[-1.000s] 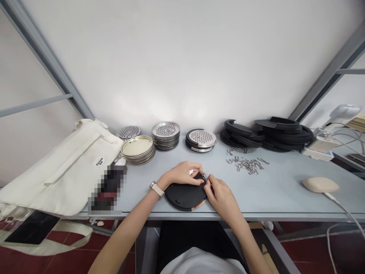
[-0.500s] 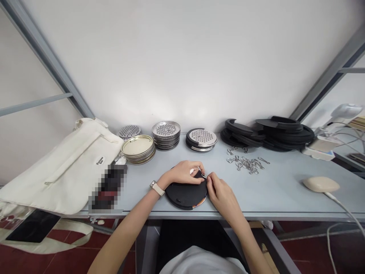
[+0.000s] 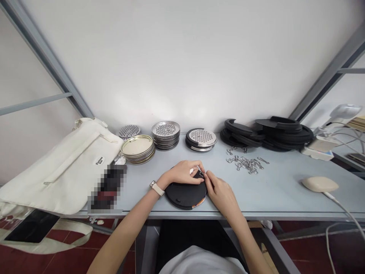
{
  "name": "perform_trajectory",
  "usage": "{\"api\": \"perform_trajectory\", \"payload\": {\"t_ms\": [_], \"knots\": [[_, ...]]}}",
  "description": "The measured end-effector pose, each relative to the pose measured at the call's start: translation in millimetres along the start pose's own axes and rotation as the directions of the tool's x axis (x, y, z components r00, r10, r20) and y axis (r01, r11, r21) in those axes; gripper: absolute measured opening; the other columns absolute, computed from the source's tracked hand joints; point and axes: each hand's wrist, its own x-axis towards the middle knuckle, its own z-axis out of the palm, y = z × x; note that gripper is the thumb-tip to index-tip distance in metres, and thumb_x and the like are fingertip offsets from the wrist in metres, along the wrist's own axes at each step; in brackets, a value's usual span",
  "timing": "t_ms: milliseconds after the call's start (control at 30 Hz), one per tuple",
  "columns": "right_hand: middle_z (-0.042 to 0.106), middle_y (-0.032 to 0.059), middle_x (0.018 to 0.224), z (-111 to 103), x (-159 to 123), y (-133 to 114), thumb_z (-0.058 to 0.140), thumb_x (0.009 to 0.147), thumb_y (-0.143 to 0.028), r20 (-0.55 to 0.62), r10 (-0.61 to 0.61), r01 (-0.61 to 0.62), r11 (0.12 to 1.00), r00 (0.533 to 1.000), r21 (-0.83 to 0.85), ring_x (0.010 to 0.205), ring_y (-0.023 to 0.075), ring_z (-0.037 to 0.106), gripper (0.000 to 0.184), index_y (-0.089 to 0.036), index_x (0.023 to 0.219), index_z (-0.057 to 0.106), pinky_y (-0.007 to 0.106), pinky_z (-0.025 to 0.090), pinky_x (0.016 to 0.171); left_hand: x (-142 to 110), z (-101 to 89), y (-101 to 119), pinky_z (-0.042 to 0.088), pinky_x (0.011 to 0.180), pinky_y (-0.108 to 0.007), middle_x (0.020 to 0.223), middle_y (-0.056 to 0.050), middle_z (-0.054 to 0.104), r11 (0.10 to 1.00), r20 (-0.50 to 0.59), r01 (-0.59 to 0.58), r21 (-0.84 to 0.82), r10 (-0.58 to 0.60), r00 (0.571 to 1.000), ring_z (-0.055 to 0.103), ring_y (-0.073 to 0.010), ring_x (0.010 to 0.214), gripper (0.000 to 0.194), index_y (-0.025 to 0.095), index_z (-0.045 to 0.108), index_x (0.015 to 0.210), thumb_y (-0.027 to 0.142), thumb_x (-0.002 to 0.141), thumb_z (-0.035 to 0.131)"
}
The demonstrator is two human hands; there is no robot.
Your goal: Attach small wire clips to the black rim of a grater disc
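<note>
A black round disc with a coloured and shiny strip along its right edge lies on the table in front of me. My left hand lies over its upper part, gripping it, with index finger and thumb curved round a small metal wire clip. At the disc's right edge my right hand is closed, its thumb and index finger pinching the clip's outer end. The fingertips partly hide the clip. A pile of similar wire clips lies farther right.
Along the wall stand pale gold lids, perforated grater plates, a black-rimmed grater stack and black rings. A white bag lies left, beside a pixelated dark patch. On the right is a cream corded device.
My right fingertips have shifted slightly up and left, closer to my left fingers, and less of the clip shows. My left hand and the disc stay almost still.
</note>
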Motion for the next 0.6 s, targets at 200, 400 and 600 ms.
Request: {"api": "perform_trajectory", "payload": {"t_ms": [200, 400, 600], "knots": [[0.059, 0.0008, 0.059, 0.3, -1.7, 0.5, 0.031, 0.095, -0.027, -0.018, -0.032, 0.033, 0.999, 0.999, 0.008, 0.052, 0.0154, 0.054, 0.026, -0.022, 0.076, 0.047, 0.024, 0.027, 0.049, 0.3, 0.4, -1.4, 0.038, 0.061, -0.02, 0.056, 0.007, 0.05, 1.0, 0.002, 0.012, -0.02, -0.012, 1.0, 0.05, -0.0092, 0.056, 0.021, 0.02, 0.06, 0.091, 0.031, 0.074, 0.063], [0.059, 0.0018, 0.061, 1.4, -3.4, 1.4, 0.031, 0.096, -0.027, -0.021, -0.037, 0.037, 0.999, 0.999, 0.008, 0.056, 0.0163, 0.054, 0.027, -0.021, 0.075, 0.046, 0.024, 0.03, 0.053, 0.0, -0.4, -0.7, 0.039, 0.062, -0.02, 0.056, 0.007, 0.05, 1.0, -0.007, -0.003, -0.001, 0.003, 1.0, 0.051, -0.0095, 0.057, 0.025, 0.021, 0.063, 0.097, 0.027, 0.072, 0.063], [0.059, 0.002, 0.061, 0.8, -4.2, 0.7, 0.031, 0.096, -0.026, -0.038, -0.068, 0.069, 0.998, 0.997, 0.013, 0.057, 0.0163, 0.054, 0.028, -0.021, 0.073, 0.046, 0.025, 0.031, 0.053, 0.6, -0.9, -0.8, 0.039, 0.062, -0.02, 0.057, 0.006, 0.051, 1.0, 0.002, 0.009, -0.02, -0.009, 1.0, 0.051, -0.0097, 0.058, 0.022, 0.02, 0.064, 0.092, 0.026, 0.072, 0.063]]}}
